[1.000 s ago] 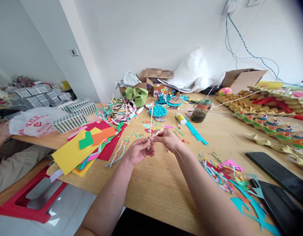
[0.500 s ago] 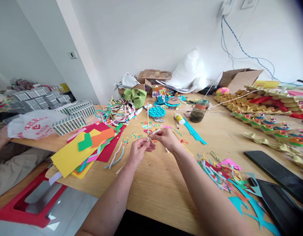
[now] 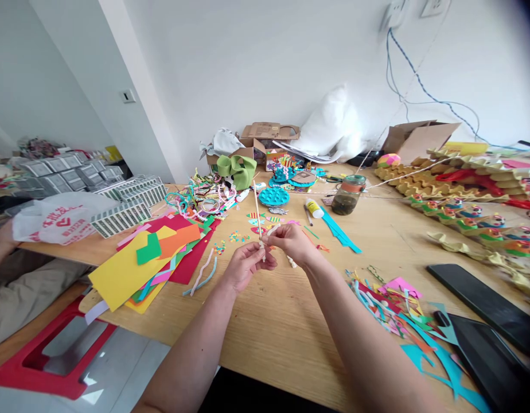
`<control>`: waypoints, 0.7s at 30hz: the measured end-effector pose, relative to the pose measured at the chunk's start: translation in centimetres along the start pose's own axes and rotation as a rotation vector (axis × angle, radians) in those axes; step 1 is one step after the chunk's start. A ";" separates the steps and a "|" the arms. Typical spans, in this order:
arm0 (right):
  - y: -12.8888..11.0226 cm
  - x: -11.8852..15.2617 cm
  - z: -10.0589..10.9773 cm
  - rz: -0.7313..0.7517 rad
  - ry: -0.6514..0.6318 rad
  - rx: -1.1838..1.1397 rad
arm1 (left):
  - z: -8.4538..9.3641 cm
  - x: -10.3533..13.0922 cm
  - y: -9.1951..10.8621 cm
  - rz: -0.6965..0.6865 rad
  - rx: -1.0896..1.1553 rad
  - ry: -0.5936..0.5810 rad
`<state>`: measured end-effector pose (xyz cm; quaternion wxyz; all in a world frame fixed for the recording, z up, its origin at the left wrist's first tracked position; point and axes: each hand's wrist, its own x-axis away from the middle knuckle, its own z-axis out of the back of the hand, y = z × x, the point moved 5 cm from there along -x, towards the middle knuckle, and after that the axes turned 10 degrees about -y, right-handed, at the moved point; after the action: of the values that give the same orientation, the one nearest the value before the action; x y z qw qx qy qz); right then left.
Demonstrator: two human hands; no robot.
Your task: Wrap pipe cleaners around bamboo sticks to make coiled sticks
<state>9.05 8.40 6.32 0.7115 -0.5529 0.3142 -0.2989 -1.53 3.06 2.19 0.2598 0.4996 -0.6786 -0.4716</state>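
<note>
One thin, straight, pale stick [image 3: 256,203] stands nearly upright, its lower end pinched between the thumb and fingers of the left hand [image 3: 244,266]. A soft-looking whitish strip [image 3: 272,230] is bunched around that end, and the right hand [image 3: 294,243] has thumb and fingertips together on it, just beside the left. Beneath is a smooth, wood-grained table [image 3: 269,327]; beyond lie flat, striped fish [image 3: 273,219] and a round, bumpy blue disc [image 3: 273,197].
</note>
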 end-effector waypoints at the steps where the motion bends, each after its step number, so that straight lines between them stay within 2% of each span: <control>1: 0.2 -0.1 0.1 -0.007 0.027 0.055 | 0.2 -0.1 -0.1 -0.009 -0.044 0.048; 3: 0.7 -0.3 0.1 -0.021 0.062 0.137 | 0.7 -0.3 -0.2 -0.027 -0.131 0.141; 6: 0.9 -0.6 -0.4 -0.024 0.036 0.166 | 1.4 -0.4 -0.3 -0.074 -0.234 0.256; 9: 0.7 -0.6 -0.9 0.001 0.019 0.183 | 1.9 -0.4 -0.4 -0.105 -0.282 0.314; 16: 0.2 -0.5 -0.8 -0.002 0.065 0.199 | 1.9 -0.3 -0.1 -0.117 -0.259 0.340; 21: 0.5 -0.5 -0.9 0.012 0.036 0.114 | 1.5 -0.3 -0.2 -0.073 -0.175 0.227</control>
<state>8.10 8.39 5.74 0.7379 -0.5039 0.3128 -0.3220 -2.56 3.88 1.46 0.3599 0.5495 -0.5825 -0.4788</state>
